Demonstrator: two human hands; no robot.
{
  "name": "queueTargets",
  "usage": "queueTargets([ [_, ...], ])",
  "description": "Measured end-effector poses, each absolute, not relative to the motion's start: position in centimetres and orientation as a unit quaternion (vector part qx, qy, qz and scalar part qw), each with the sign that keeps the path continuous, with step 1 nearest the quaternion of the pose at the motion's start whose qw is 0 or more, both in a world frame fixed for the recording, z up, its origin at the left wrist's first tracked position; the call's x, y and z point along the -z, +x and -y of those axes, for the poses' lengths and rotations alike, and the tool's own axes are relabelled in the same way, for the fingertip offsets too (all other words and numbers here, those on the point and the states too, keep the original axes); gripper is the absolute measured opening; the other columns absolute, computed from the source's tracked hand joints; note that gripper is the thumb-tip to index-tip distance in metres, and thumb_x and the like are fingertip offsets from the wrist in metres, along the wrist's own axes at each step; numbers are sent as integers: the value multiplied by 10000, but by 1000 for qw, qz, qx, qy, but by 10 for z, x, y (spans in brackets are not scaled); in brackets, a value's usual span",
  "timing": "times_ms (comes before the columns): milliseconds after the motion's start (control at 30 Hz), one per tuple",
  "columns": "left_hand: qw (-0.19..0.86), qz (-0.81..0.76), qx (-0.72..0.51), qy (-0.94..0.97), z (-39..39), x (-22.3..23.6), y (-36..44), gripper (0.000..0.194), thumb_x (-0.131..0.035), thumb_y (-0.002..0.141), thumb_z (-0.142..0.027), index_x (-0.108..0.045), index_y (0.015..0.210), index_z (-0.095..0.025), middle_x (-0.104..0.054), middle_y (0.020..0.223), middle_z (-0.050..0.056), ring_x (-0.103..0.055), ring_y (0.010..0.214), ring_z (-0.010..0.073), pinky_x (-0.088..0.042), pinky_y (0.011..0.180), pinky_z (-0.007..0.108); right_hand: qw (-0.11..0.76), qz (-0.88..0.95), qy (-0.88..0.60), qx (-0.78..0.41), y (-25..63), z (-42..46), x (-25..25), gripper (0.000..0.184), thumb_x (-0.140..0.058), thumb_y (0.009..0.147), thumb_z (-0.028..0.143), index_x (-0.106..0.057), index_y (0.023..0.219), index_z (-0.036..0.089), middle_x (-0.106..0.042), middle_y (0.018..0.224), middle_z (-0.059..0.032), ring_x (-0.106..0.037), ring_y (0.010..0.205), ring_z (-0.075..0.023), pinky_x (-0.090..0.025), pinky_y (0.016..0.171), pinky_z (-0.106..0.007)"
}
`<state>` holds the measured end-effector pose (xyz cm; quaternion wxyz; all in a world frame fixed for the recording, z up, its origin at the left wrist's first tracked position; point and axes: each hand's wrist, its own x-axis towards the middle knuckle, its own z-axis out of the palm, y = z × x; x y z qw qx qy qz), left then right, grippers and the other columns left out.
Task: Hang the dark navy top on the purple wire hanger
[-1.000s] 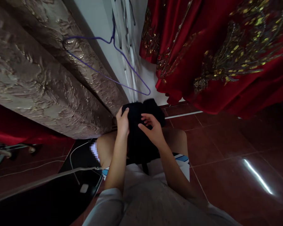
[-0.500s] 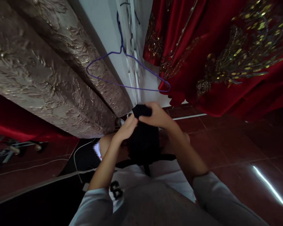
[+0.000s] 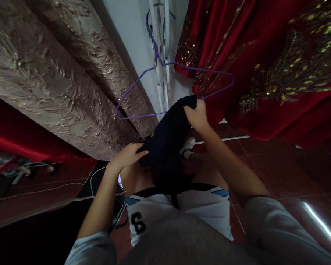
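Note:
A dark navy cloth garment stretches between my hands above my lap; its exact kind does not show. My right hand pinches its upper right corner, thumb on the near side. Lower down, my left hand has hold of the left edge, with the thumb over the fabric. A thin purple wire hanger hangs tilted just beyond the garment, which covers the middle of its bottom bar. Whether cloth and hanger touch, I cannot tell.
A white metal rack stands against the wall behind the hanger. Beige embossed fabric hangs at left, red sequined cloth at right. White cables run along the lower left, beside a dark surface. Red tiles cover the floor.
My hands have moved apart, the right one up and rightward, the left one down and leftward, spreading the bunched garment. The hanger has swung to a steeper tilt.

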<state>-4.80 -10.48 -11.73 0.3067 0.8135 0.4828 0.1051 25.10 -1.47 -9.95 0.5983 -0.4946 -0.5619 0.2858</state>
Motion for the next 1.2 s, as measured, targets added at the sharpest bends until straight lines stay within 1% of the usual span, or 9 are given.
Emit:
queueTargets([
  [100, 210, -543, -105, 806, 90, 103, -70, 313, -428, 951, -393, -650, 891, -180, -721, 941, 112, -692, 905, 288, -536, 892, 408, 575, 608, -494, -235, 284, 26, 80, 109, -575, 708, 94, -593, 666, 193, -576, 689, -12, -588, 730, -185, -523, 713, -332],
  [233, 48, -541, -247, 802, 78, 59, -73, 224, -366, 910, -254, -574, 860, -189, -668, 1143, 130, -640, 1112, 283, -493, 1038, 444, 534, 667, -456, -250, 299, 36, 65, 90, -563, 737, 123, -564, 699, 205, -546, 697, -5, -572, 729, -178, -521, 739, -343],
  [333, 30, -505, -284, 815, 74, 39, -67, 216, -365, 893, -198, -567, 817, -194, -634, 1270, 103, -614, 1198, 263, -479, 1090, 443, 523, 687, -437, -251, 299, 37, 66, 76, -549, 761, 138, -560, 752, 213, -559, 743, -8, -579, 766, -183, -518, 778, -354],
  [600, 16, -486, -66, 871, 77, 70, -80, 349, -455, 893, -413, -683, 831, -155, -665, 1323, 211, -523, 1336, 423, -407, 1101, 646, 505, 699, -465, -199, 305, 35, 73, 96, -566, 746, 124, -565, 774, 215, -580, 738, -12, -570, 750, -189, -506, 775, -368],
  [767, -119, -537, -222, 805, 89, 33, -71, 179, -545, 914, -339, -639, 862, -196, -566, 1509, 43, -337, 1434, 476, -198, 1070, 786, 521, 683, -467, -209, 300, 29, 78, 92, -588, 770, 146, -540, 744, 221, -545, 725, -17, -563, 756, -199, -523, 816, -397],
  [867, -92, -503, -343, 788, 72, 12, -46, 154, -493, 967, -253, -639, 972, -203, -504, 1564, 16, -316, 1477, 425, -209, 1134, 728, 522, 684, -437, -261, 290, 35, 78, 80, -570, 785, 147, -554, 750, 218, -560, 744, -21, -585, 795, -202, -534, 832, -392],
  [1000, 4, -401, -477, 782, 33, 13, -12, 180, -510, 1007, -287, -598, 1147, -216, -642, 1353, 85, -563, 1326, 262, -398, 1170, 496, 513, 724, -369, -278, 285, 60, 78, 204, -585, 815, 189, -672, 993, 234, -678, 955, -27, -645, 937, -213, -545, 886, -391],
  [1100, -2, -404, -509, 760, 15, 22, -3, 249, -579, 976, -331, -591, 1212, -251, -700, 1169, 72, -627, 1215, 265, -450, 1118, 452, 567, 697, -379, -221, 300, 72, 79, 407, -653, 841, 315, -642, 1246, 284, -695, 1055, -32, -669, 895, -211, -556, 825, -386],
  [1200, 2, -414, -487, 769, 12, 24, -7, 191, -540, 993, -357, -651, 1118, -264, -711, 1125, 66, -642, 1168, 274, -470, 1086, 444, 651, 617, -404, -180, 329, 69, 73, 627, -742, 811, 437, -534, 1389, 311, -702, 979, -30, -655, 744, -184, -529, 688, -343],
])
